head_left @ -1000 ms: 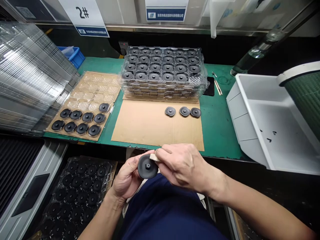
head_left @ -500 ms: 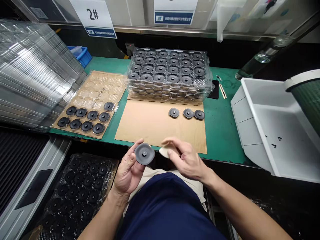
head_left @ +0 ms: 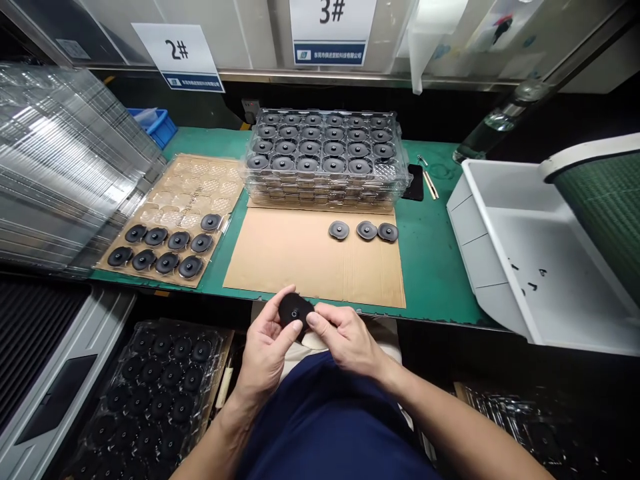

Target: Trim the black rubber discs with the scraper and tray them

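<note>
Close to my lap, my left hand (head_left: 267,343) grips a black round disc (head_left: 294,311) with a small hub at its centre, thumb on its face. My right hand (head_left: 347,337) pinches the disc's right edge, and a cream-coloured pad (head_left: 314,341) shows beneath its fingers. On the brown cardboard (head_left: 280,250) beyond lie three similar discs, one (head_left: 339,231) apart from a pair (head_left: 377,231). A clear tray (head_left: 220,175) at the left holds several black discs in its near rows.
Stacked clear trays of discs (head_left: 320,180) stand at the back of the green table (head_left: 425,267). A grey bin (head_left: 467,233) is on the right, tall stacked clear trays (head_left: 65,167) on the left. Another disc-filled tray (head_left: 150,393) sits low at the left.
My right hand has moved left and down with the pad and now touches the disc. The disc has tilted in my left hand, whose thumb now lies on its face. The camera view has shifted.
</note>
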A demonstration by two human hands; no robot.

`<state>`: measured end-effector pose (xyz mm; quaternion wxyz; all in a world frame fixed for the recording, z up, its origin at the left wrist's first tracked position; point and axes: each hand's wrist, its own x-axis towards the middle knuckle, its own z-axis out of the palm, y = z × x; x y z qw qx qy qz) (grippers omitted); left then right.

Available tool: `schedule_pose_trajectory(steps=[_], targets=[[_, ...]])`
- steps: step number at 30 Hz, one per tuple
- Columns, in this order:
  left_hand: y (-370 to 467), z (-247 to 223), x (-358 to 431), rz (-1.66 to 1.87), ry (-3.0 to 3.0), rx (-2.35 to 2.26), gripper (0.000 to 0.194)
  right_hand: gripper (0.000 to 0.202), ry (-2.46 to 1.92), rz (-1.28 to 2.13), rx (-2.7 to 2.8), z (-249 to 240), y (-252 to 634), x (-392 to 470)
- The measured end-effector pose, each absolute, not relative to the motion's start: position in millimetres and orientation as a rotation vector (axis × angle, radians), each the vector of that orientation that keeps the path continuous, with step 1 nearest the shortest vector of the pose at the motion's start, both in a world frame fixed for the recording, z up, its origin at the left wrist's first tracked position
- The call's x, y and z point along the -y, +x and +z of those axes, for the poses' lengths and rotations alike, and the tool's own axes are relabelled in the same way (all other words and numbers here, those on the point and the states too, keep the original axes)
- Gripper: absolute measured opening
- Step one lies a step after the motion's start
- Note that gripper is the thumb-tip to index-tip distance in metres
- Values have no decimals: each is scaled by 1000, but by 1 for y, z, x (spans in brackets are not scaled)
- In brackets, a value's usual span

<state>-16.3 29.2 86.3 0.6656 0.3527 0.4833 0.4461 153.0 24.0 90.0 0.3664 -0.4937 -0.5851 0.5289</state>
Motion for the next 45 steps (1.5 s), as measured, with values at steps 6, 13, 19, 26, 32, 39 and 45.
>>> schedule_pose_trajectory(steps=[6,13,19,26,32,39,45], targets=[[-15,83,-26,1071,1260,-1241,26,40,-1124,1052,1813,82,163,-19],[-36,95,-30,1224,2201,-976,52,29,-1160,161,2203,85,195,-25],[-43,91,-23,1363,2543,-855,61,27,-1093,-34,2120,85,195,-26],[-41,92,-18,1390,2605,-902,56,28,-1028,-8,2070,84,193,-28],[-37,81,-30,1488,2340,-1036,59,26,-1088,104,2086,66,198,-33],[-40,87,-103,1432,2255,-1161,44,35,-1470,200,1851,-2,238,-64],[-19,116,-214,1352,2331,-1213,30,38,-1593,215,1761,-29,243,-65]])
